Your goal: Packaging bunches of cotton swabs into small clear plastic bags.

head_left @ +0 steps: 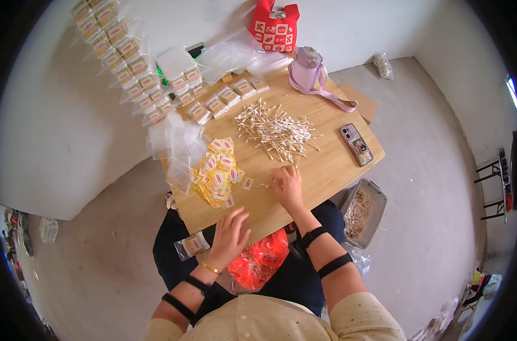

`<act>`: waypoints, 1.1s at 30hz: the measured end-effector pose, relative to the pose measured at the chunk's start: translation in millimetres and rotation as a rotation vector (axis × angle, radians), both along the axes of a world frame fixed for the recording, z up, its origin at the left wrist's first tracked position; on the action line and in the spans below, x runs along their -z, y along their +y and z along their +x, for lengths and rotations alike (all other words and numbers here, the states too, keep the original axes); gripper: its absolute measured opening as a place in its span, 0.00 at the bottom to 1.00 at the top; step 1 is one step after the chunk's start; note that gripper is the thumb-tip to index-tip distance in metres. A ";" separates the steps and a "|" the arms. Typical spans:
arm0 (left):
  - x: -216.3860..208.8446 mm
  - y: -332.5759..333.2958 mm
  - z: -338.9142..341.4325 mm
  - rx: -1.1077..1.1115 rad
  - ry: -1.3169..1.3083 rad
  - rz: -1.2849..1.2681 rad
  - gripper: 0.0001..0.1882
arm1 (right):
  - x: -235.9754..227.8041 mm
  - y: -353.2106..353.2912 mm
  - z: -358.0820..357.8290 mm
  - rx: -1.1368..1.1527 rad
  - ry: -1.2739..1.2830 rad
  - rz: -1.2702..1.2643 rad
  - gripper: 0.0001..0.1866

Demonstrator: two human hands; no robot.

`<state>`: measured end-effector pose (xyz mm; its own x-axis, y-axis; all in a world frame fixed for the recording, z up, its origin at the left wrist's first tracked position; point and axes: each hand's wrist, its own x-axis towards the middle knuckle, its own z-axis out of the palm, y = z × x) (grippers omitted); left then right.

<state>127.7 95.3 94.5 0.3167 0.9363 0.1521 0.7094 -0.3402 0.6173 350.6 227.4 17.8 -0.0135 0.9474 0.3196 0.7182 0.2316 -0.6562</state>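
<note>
My right hand (287, 186) is over the table, just below a loose heap of cotton swabs (278, 129). Its fingers are bent and drawn together, and a single cotton swab (263, 185) shows at their left side, apparently pinched by the tips. Nearer to me, my left hand (230, 232) hovers at the table's front edge with its fingers stretched out and nothing in them. Beyond it spreads a pile of yellow and white printed cards (216, 175). A clear packet with a card inside (192, 246) rests by my left thigh, next to my left wrist.
Clear bags (181, 142) lie at the wooden table's (326, 176) left. Filled swab packets (230, 95) line the back beside tall packet stacks (125, 59). A lilac bottle (306, 68), phone (356, 145) and red bag (275, 28) stand around. Below are a grey bin (379, 213) and red plastic bag (272, 247).
</note>
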 end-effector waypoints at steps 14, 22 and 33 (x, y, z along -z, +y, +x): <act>58.4 51.2 35.2 0.175 0.366 0.089 0.41 | -12.1 52.2 -11.7 0.362 -0.186 -0.110 0.07; 60.9 46.0 34.0 0.170 0.341 0.095 0.40 | -7.6 59.5 -29.8 0.227 -0.199 -0.069 0.07; 45.7 55.6 45.6 0.047 0.325 0.130 0.38 | -3.3 45.4 -23.1 0.211 -0.160 -0.079 0.06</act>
<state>173.3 150.8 48.8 0.4104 0.8989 0.1535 0.8435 -0.4382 0.3106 327.5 272.8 21.1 0.1421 0.9565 0.2546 0.8410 0.0190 -0.5406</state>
